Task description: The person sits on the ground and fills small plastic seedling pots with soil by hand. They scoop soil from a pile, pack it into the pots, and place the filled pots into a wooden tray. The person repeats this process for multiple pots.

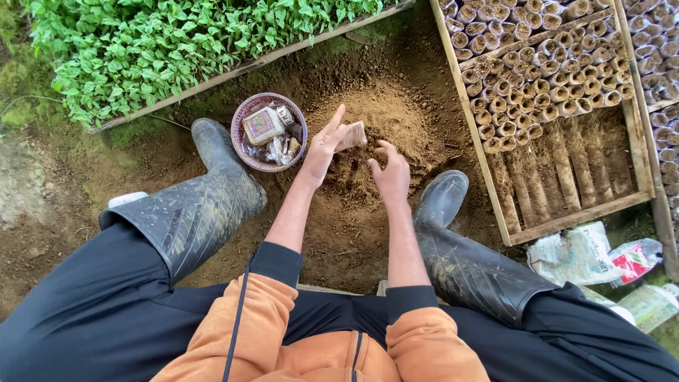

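I look down on bare brown ground outdoors, with a mound of loose soil (375, 113) at the centre of my view. A bed of green seedlings (177, 42) fills the 11 o'clock corner, edged by a wooden plank. At 2 o'clock lies a wooden frame (566, 216) partly packed with rows of small soil-filled tubes (537, 64), its lower part bare. My left hand (324, 145) reaches over the mound with fingers spread upward, pinching a small brownish paper-like sleeve (351, 134) between thumb and fingers. My right hand (390, 173) is just beside it, half open with curled fingers, holding nothing that I can make out, hovering close above the soil. A round woven basket (242, 134) with packets in it sits at 10 o'clock from the hands, just beside the left rubber boot (205, 198). The right rubber boot (453, 233) stands at 4 o'clock. Crumpled plastic bags (601, 258) lie beyond it at the lower right.
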